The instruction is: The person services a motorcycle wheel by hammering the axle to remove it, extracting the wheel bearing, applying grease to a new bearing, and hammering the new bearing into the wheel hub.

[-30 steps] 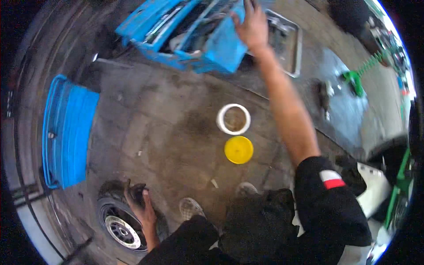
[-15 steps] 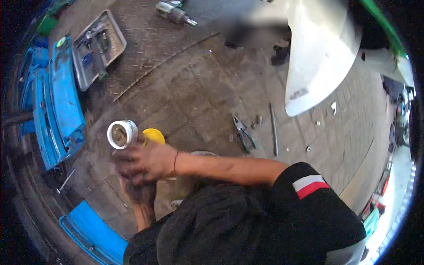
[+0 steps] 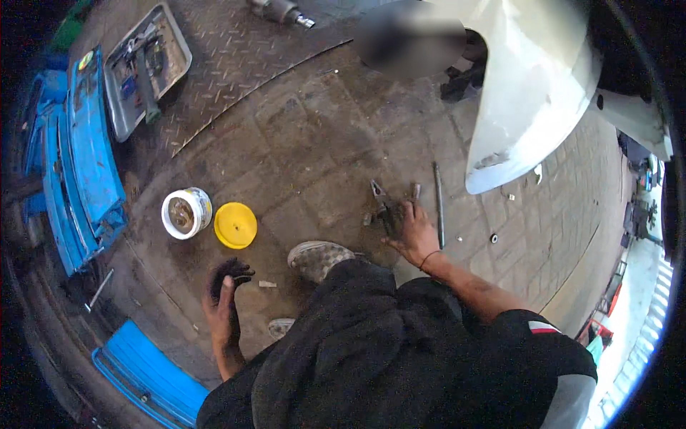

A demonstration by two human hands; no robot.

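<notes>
My right hand (image 3: 416, 234) reaches down over the handles of the pliers (image 3: 379, 191), thumb and fingers apart. The pliers lie on the paved floor with their jaws showing; my hand hides most of the handles. Dark grime covers the fingers of my left hand (image 3: 224, 300), which is held half-curled, open and with nothing in it. Beyond it stands a white tub (image 3: 202, 207) of brownish grease. Beside the tub its yellow lid (image 3: 236, 226) lies flat. A small metal socket (image 3: 416, 190) sits just past my right fingers.
Right of my hand lies a metal rod (image 3: 439, 207), with a small nut (image 3: 494, 238) farther right. A tool tray (image 3: 187, 61) and blue metal panels (image 3: 96, 157) are at the left. An impact wrench (image 3: 282, 11) rests far ahead. A white body panel (image 3: 525, 107) juts in. My shoe (image 3: 318, 259) is between my hands.
Both hands have left the tub. My right hand has swung right to the pliers, while my left has drawn apart below the tub. The lid now shows in full.
</notes>
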